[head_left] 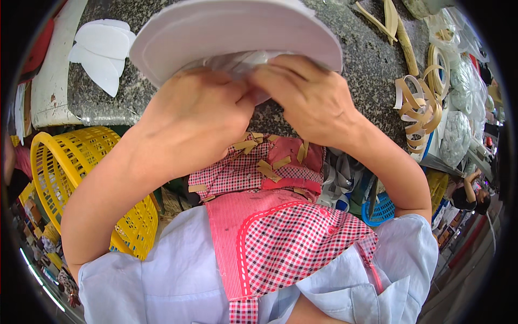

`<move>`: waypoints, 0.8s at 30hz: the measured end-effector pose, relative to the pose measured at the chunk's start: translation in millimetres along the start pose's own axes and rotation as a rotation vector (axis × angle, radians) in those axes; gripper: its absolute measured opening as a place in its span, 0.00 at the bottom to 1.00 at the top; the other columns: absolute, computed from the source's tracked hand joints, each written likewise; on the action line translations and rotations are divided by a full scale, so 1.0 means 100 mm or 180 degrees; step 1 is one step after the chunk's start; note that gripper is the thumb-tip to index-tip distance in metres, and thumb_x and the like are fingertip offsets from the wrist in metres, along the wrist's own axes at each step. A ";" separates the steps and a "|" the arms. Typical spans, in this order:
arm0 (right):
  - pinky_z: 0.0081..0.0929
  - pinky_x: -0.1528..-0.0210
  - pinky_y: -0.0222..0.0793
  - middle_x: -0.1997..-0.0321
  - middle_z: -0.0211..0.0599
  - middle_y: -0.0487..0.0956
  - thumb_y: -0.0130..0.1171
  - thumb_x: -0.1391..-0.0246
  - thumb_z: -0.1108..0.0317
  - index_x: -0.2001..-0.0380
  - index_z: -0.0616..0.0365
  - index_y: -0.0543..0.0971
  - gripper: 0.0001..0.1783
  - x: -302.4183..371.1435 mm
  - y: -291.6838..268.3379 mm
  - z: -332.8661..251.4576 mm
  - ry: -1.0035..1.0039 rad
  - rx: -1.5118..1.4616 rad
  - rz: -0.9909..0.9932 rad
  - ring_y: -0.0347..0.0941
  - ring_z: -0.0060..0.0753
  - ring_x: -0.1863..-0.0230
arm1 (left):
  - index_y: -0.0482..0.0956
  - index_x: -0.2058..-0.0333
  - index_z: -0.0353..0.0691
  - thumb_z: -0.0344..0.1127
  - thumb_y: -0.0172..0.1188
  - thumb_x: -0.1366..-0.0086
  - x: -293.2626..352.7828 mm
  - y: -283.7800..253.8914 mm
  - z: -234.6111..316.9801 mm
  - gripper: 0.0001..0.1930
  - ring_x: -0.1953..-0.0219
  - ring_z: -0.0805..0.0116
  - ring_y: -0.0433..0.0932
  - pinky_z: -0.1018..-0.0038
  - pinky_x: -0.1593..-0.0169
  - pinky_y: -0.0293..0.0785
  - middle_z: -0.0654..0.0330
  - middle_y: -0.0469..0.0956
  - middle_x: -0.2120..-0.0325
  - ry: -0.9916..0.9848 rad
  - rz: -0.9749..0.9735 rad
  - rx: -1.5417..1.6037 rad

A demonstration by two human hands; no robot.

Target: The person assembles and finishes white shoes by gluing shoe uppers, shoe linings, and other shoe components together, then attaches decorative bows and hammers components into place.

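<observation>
A large white piece with a smooth rounded edge (237,33) fills the top middle, just above the stone-topped bench. My left hand (197,110) and my right hand (310,89) meet at its near underside. The fingers of both hands are closed and bent inward, gripping the near edge of this piece. A shiny, greyish, film-like surface (243,60) shows between them; I cannot make out what it is. The fingertips are mostly hidden. Flat white pieces with pointed ends (104,48) lie overlapping on the bench, left of my hands.
The speckled stone bench (372,59) runs across in front of me. Curled tan strips (418,110), a tape roll (438,70) and a wooden-handled tool (407,46) lie at right, near clear plastic bags (456,135). A yellow basket (59,173) stands left; tan scraps (270,167) cover my checked apron.
</observation>
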State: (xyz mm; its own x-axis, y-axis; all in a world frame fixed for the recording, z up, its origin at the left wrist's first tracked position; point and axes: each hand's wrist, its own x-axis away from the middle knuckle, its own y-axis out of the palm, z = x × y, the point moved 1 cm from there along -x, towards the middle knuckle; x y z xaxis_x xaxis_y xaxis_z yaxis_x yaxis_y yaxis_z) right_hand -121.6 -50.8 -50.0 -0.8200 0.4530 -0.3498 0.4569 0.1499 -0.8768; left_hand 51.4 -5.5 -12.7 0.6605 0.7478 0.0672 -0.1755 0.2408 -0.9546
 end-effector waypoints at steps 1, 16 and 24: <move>0.25 0.73 0.70 0.68 0.28 0.73 0.50 0.59 0.68 0.63 0.55 0.70 0.15 0.01 0.00 0.00 0.0003 0.0010 0.0012 0.70 0.28 0.66 | 0.76 0.66 0.36 0.24 0.55 0.63 0.00 -0.02 -0.01 0.18 0.70 0.60 0.74 0.69 0.63 0.71 0.59 0.76 0.67 -0.0013 -0.0048 0.0226; 0.27 0.60 0.69 0.64 0.33 0.73 0.52 0.64 0.66 0.65 0.57 0.75 0.18 0.11 0.03 -0.08 -0.0671 0.0484 -0.0001 0.69 0.33 0.57 | 0.74 0.66 0.35 0.28 0.52 0.54 0.01 0.02 0.04 0.13 0.67 0.53 0.74 0.63 0.62 0.71 0.52 0.74 0.68 -0.0916 0.0802 0.0558; 0.30 0.54 0.66 0.62 0.37 0.71 0.51 0.65 0.67 0.69 0.62 0.76 0.17 0.24 0.10 -0.21 -0.0391 0.0354 0.0211 0.67 0.36 0.54 | 0.73 0.71 0.35 0.29 0.54 0.53 -0.09 0.28 0.26 0.09 0.71 0.58 0.75 0.66 0.69 0.72 0.55 0.73 0.73 -0.1331 0.0906 -0.0883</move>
State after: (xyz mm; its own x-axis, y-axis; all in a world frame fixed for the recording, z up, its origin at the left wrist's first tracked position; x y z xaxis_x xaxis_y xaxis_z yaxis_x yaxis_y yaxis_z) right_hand -129.1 -20.3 -60.4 -0.8284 0.3469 -0.4397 0.4759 0.0222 -0.8792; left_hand 21.6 11.2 -32.7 0.2606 0.9540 -0.1482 -0.0689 -0.1348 -0.9885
